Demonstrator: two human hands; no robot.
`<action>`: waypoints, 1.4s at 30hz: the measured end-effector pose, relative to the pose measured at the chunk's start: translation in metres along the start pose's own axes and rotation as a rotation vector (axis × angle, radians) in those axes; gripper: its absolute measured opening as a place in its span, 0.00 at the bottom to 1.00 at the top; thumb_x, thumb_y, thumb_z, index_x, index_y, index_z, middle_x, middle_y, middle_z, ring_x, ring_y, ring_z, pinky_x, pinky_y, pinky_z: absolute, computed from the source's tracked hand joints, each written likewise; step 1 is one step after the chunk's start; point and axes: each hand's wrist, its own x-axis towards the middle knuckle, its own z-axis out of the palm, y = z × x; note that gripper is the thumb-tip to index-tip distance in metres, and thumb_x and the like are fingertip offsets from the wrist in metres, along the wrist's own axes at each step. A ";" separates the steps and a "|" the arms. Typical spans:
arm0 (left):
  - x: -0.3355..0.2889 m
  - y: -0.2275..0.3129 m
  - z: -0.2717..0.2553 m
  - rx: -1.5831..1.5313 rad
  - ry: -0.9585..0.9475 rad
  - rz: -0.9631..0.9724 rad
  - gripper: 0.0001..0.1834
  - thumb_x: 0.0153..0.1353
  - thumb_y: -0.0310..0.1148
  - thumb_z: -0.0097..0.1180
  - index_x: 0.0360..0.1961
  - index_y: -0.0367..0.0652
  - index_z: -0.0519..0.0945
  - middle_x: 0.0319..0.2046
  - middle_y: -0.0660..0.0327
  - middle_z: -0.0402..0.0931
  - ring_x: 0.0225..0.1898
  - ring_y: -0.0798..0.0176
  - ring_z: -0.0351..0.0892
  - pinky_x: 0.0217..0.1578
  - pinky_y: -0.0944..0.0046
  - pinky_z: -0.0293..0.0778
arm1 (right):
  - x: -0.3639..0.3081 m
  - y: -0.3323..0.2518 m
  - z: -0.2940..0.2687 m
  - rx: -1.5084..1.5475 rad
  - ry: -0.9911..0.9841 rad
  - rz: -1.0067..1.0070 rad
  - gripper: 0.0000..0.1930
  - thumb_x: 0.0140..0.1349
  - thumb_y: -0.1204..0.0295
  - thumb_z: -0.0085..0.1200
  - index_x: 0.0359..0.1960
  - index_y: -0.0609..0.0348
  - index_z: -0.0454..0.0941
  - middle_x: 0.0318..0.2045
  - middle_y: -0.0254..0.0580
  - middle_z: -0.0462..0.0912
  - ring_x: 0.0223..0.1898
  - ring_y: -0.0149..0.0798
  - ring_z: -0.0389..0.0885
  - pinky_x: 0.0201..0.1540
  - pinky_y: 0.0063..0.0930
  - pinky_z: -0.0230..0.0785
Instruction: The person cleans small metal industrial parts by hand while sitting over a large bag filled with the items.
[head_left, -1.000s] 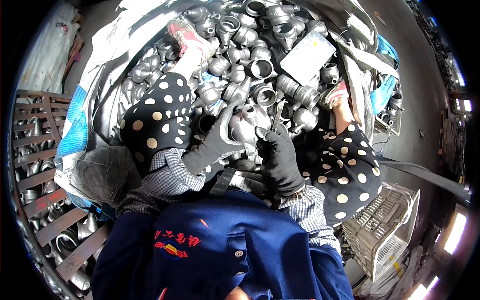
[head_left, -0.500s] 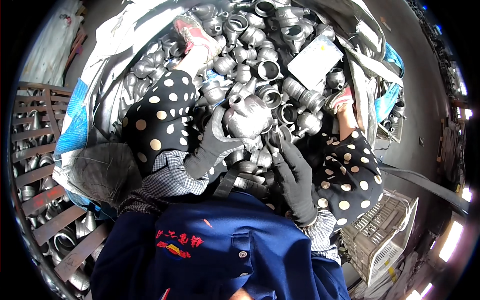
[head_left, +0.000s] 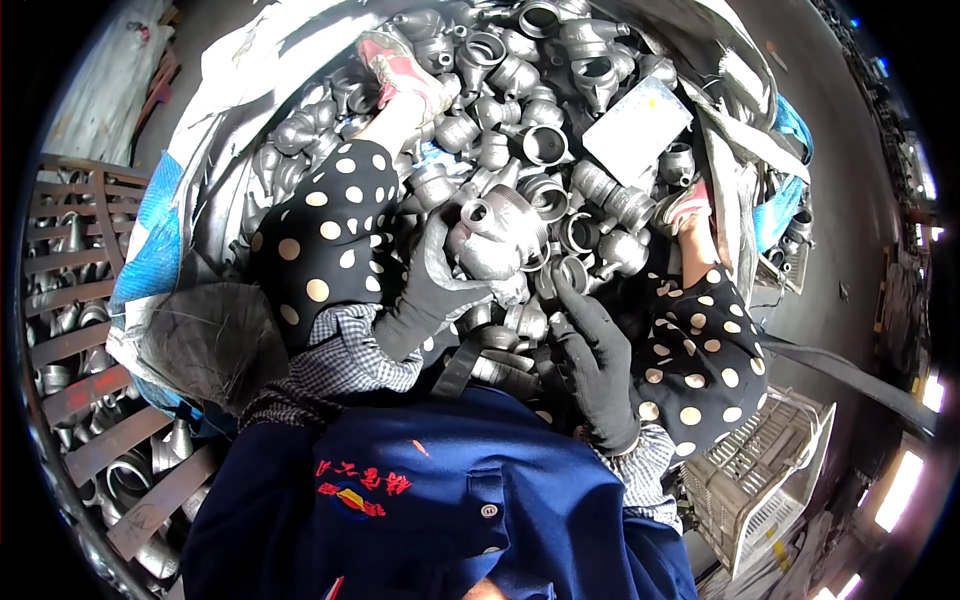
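My left hand (head_left: 432, 290), in a dark grey knitted glove, is closed around a grey metal casting (head_left: 497, 232). This casting has a rounded body and a short round neck turned toward me. My gloved right hand (head_left: 597, 370) is just right of it, its index finger stretched out and its thumb apart. That fingertip is at a small ring-mouthed metal casting (head_left: 573, 272); whether it touches cannot be made out. Beneath both hands lie more grey castings (head_left: 527, 320), partly hidden by the held one.
A large white woven sack (head_left: 225, 120) surrounds the heap of castings (head_left: 515, 75) between my legs. On the heap lies a white rectangular panel (head_left: 637, 130). A slatted metal bin (head_left: 75, 270) with castings stands left, a plastic crate (head_left: 755, 480) lower right.
The casting in my left hand has turned slightly, its neck now facing me more. My right hand has shifted a little down and right, with its index finger straighter.
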 end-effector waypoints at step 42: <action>-0.006 -0.009 0.011 -0.092 0.123 -0.080 0.45 0.34 0.37 0.78 0.53 0.37 0.65 0.47 0.57 0.68 0.51 0.63 0.69 0.53 0.61 0.70 | -0.002 0.003 0.016 -0.242 0.123 -0.142 0.24 0.52 0.87 0.52 0.54 0.59 0.78 0.28 0.44 0.77 0.28 0.34 0.75 0.34 0.22 0.67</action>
